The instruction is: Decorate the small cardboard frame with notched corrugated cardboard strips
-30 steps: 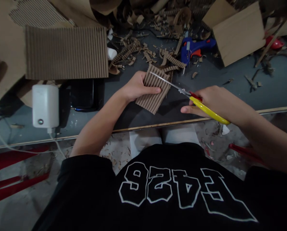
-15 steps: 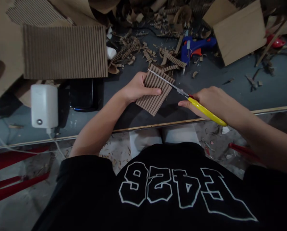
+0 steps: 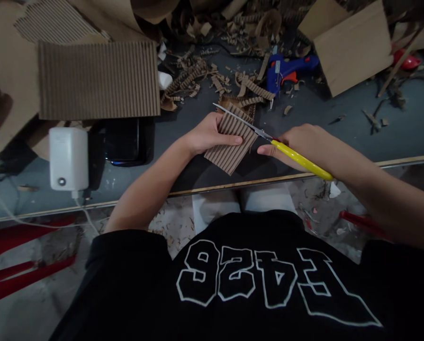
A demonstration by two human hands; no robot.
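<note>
My left hand [image 3: 212, 134] pinches a small piece of corrugated cardboard [image 3: 229, 152], its thumb lying across the ridges. My right hand [image 3: 299, 144] is closed on a pair of scissors [image 3: 300, 162] with yellow handles. The scissor blades lie along the upper edge of the cardboard piece, their tip pointing up and left past my left fingers. Just behind the blades, brown scraps lie on the table. The fingers of my left hand under the cardboard are hidden.
A blue glue gun [image 3: 277, 76] rests beyond the cardboard, among curled cardboard scraps [image 3: 188, 76]. A large corrugated sheet [image 3: 98, 80] lies at left, above a white charger [image 3: 68, 158] with a cable and a black device [image 3: 122, 142]. Flat cardboard [image 3: 354, 49] lies at upper right.
The cardboard piece and my left hand have shifted slightly down and right. The scissors have moved slightly left, and their blades now sit closer to the piece's upper edge.
</note>
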